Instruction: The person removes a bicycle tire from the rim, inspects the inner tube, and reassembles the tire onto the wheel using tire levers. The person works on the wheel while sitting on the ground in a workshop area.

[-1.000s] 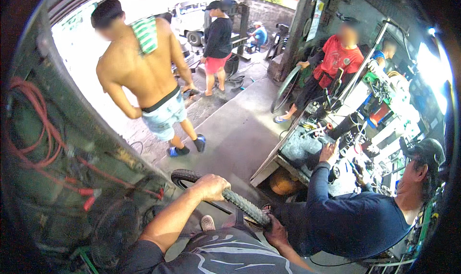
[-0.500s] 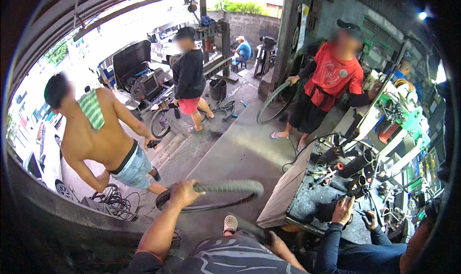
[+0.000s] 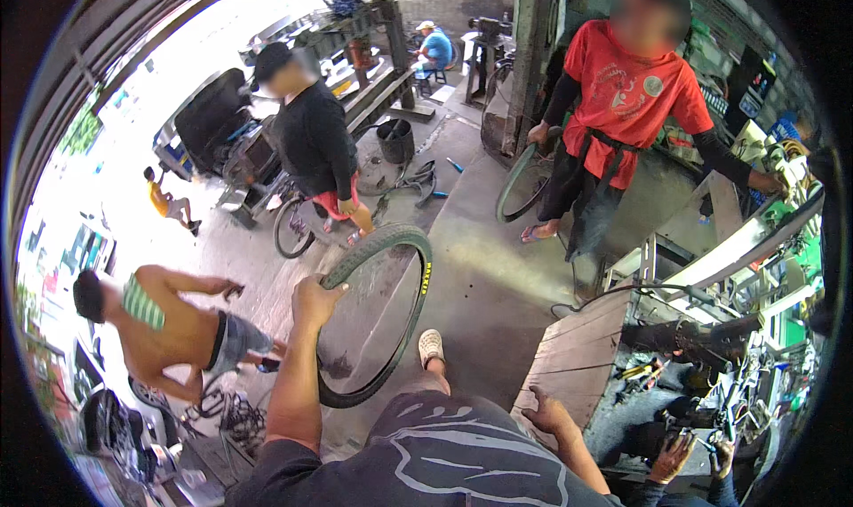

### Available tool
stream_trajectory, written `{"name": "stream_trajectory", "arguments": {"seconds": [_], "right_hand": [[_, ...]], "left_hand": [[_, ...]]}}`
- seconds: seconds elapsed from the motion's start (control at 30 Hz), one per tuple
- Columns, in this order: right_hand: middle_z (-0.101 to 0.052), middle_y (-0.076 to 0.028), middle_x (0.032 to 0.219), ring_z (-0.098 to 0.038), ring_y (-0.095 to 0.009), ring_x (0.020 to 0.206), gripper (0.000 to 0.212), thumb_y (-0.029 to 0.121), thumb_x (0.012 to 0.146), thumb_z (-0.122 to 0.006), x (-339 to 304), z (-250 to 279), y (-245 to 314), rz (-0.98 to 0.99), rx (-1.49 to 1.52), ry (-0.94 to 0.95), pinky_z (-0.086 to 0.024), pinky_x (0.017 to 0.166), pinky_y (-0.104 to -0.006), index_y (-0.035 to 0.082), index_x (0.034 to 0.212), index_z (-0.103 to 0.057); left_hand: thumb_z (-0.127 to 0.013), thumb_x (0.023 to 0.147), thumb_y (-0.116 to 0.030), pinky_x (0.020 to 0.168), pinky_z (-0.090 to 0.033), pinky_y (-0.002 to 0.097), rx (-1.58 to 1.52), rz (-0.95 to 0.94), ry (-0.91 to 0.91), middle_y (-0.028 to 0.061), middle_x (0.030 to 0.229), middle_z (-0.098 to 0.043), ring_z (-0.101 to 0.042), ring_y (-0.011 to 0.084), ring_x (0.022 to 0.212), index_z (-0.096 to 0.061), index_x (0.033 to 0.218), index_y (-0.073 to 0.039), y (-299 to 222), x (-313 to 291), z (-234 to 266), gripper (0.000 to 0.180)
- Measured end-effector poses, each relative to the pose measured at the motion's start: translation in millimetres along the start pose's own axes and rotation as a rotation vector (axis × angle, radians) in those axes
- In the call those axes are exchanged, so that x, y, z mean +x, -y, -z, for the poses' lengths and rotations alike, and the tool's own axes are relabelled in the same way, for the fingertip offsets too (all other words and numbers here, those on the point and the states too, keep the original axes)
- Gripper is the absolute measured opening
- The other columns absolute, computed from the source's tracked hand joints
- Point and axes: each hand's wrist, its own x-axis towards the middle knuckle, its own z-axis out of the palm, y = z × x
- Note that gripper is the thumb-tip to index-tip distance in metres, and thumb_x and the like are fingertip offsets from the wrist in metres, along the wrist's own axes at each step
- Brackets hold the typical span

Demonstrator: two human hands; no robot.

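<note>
In my left hand (image 3: 318,303) is a black bicycle tyre (image 3: 384,239), gripped at its left side with the fingers wrapped round it. The tyre hangs tilted in front of my body, above the concrete floor, and yellow marking shows on its right sidewall. My right hand (image 3: 549,413) is low on the right with its fingers apart, holding nothing. It is nearest to the wooden side panel (image 3: 576,347) of a workbench; whether it touches the wood I cannot tell.
Tools and metal parts crowd the workbench (image 3: 604,418), where a co-worker's hands (image 3: 673,458) handle something small. A person in red (image 3: 622,89) holds another tyre (image 3: 515,187). A person in black (image 3: 311,138) stands beside a bicycle wheel (image 3: 293,227); a bare-backed person (image 3: 182,320) is at left.
The tyre in my left hand has swung up from nearly flat to more upright. My right hand has come out beside the bench panel. The bare-backed person is farther left, and the view has shifted.
</note>
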Motion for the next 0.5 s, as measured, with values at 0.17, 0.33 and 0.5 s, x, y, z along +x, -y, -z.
{"name": "stream_trajectory", "arguments": {"seconds": [0.17,0.33,0.5], "right_hand": [[-0.068,-0.032,0.153,-0.065,-0.049,0.142,0.089,0.038,0.096,-0.085,82.8,56.0,55.2,0.004,-0.035,-0.003,-0.053,0.121,-0.0523,0.004,0.169,-0.047],[-0.064,-0.030,0.158,-0.061,-0.046,0.148,0.083,0.037,0.098,-0.084,159.0,145.8,138.0,-0.051,0.084,-0.033,-0.049,0.125,-0.0522,0.005,0.167,-0.050],[-0.064,-0.031,0.157,-0.061,-0.048,0.147,0.083,0.040,0.097,-0.083,262.4,192.9,142.8,0.018,0.037,-0.081,-0.049,0.124,-0.0529,0.005,0.166,-0.051]], "left_hand": [[-0.098,0.082,-0.041,0.087,-0.062,0.0517,-0.049,-0.042,-0.030,0.0265,0.101,-0.083,-0.081,0.0443,0.097,-0.086,0.111,-0.003,-15.7,123.8,-13.9,0.049],[-0.098,0.081,-0.038,0.081,-0.060,0.0496,-0.055,-0.039,0.026,0.0257,0.094,-0.082,-0.082,0.0397,0.089,-0.086,0.105,-0.001,-52.7,223.8,-8.3,0.046],[-0.099,0.080,-0.034,0.082,-0.061,0.0478,-0.192,-0.141,-0.058,0.0237,0.093,-0.082,-0.082,0.0381,0.088,-0.086,0.107,-0.002,-108.7,310.4,-22.3,0.044]]}}
